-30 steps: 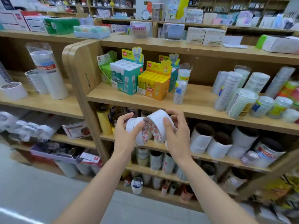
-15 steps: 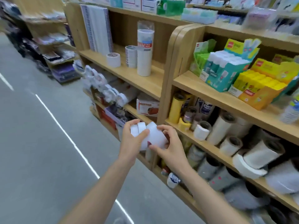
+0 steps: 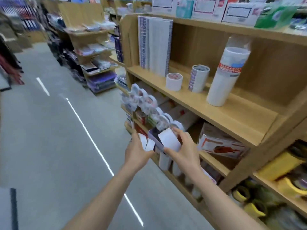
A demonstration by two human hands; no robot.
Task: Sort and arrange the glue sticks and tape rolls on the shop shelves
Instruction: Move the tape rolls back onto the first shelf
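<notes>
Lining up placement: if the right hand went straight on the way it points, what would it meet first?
Likely the packaged tape rolls along the lower shelf, past the white roll the right hand grips; depth is unclear.

I can't count the small rolls [image 3: 147, 144] in the left hand [image 3: 137, 151]: motion smears their edges and the hand hides their near sides. The right hand [image 3: 184, 151] covers the lower end of the large white roll [image 3: 168, 141]. I can't read the red print on the tall wrapped stack [image 3: 227, 75]. The yellow rolls [image 3: 279, 165] low on the right are blurred and cut by the frame edge; the top-shelf boxes [image 3: 239, 11] lose their tops at the upper edge
</notes>
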